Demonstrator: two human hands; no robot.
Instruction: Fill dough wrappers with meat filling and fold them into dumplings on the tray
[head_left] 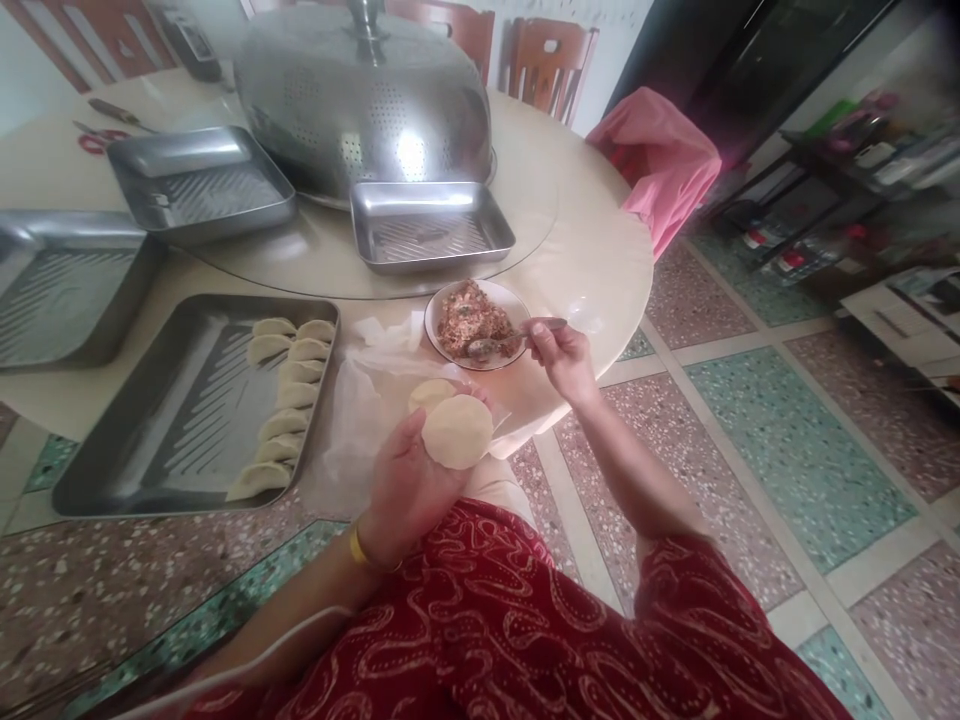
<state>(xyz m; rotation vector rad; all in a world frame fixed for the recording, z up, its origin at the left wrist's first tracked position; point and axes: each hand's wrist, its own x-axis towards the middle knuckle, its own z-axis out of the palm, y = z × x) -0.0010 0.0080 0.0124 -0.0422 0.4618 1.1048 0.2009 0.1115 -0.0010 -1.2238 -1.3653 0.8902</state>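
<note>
A round, pale dumpling wrapper (457, 432) rests on the fingers of my left hand (411, 480), with the thumb along its edge. Behind it another wrapper (431, 393) lies on the plastic sheet. My right hand (561, 358) grips a metal spoon (551, 323) by its handle. The spoon's bowl is in the meat filling (471, 315), which is heaped in a white bowl (431, 325) near the table edge. To the left, several folded dumplings (289, 420) line the right side of a large metal tray (161, 400).
A big perforated metal dome cover (330, 110) stands at the back. Around it are a small metal tray (431, 262), a second tray (225, 225) and a third tray (67, 290). Red-handled scissors (94, 142) lie far left. A pink cloth (660, 150) hangs over a chair at right.
</note>
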